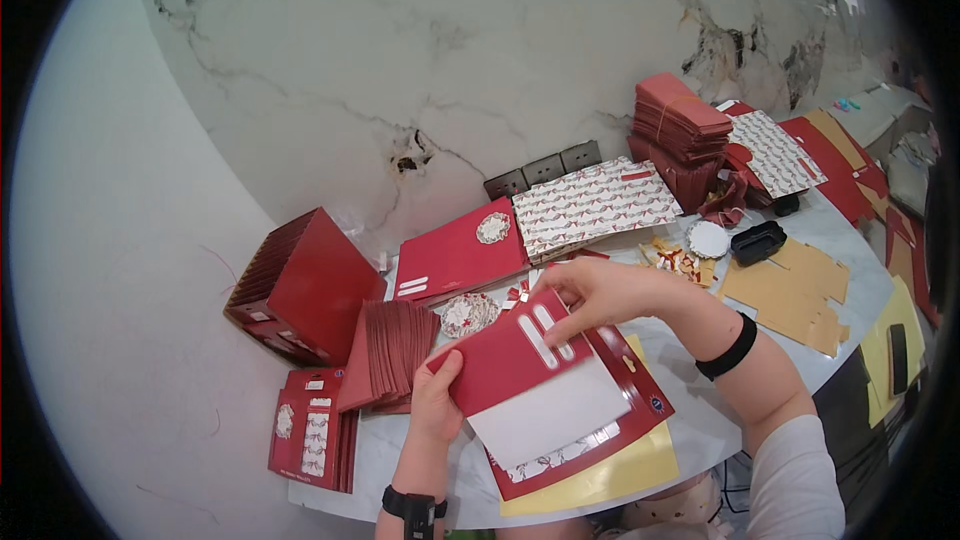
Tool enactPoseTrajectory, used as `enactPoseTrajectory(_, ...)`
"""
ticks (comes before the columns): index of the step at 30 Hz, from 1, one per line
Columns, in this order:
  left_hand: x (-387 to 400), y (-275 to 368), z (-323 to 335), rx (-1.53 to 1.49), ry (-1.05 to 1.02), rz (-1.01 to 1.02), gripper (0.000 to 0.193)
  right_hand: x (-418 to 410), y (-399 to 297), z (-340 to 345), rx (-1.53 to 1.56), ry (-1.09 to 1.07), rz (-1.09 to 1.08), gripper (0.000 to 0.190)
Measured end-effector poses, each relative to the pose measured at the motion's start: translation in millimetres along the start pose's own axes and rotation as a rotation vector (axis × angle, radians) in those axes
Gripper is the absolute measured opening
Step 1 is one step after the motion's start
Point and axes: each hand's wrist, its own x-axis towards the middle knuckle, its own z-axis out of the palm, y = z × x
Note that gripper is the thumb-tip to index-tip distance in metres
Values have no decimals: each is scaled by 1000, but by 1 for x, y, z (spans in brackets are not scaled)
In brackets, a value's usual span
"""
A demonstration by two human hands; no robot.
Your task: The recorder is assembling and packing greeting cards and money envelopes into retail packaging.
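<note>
A red card with two white slot shapes [499, 360] is held between both hands. My left hand [440, 390] grips its left edge, thumb on top; the fingers of my right hand [574, 300] are on its upper right part, by the slot shapes. A plain white sheet [551, 412] shows directly below the red card. Behind these lies a glossy red package card [645, 420] with a hang hole and a patterned strip, on yellow paper [607, 472]. Just beyond the hands sits a stack of scalloped round paper pieces [469, 315].
Red envelopes [394, 349], a large red box [315, 285] and packaged sets [307, 427] stand left. Behind are a red stack [457, 255], patterned sheets [592, 202] and a banded envelope pile [679, 120]. A black tray [758, 242] and brown cardboard [795, 292] lie right.
</note>
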Motion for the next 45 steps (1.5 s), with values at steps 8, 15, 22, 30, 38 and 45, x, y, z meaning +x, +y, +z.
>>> enactPoseTrajectory(8, 4, -6, -13, -279, 45, -13, 43, 9, 3, 1, 150, 53, 36, 29)
enactPoseTrajectory(15, 0, -8, 0, -36, -23, -48, 41, 13, 8, 0, 288, 135, -69, 30)
enactPoseTrajectory(22, -2, -2, 0, -102, -1, -28, 41, 8, 2, 4, 368, 31, -29, 42)
enactPoseTrajectory(30, -2, 0, -8, -143, -94, -62, 47, 7, 5, -3, 374, -130, -97, 26)
enactPoseTrajectory(38, 3, 0, -15, -342, -193, -20, 48, 14, 3, 7, -1, -82, -288, 56)
enactPoseTrajectory(45, 2, 12, -3, -542, -186, -69, 65, 11, -1, 9, -225, 70, -352, 59)
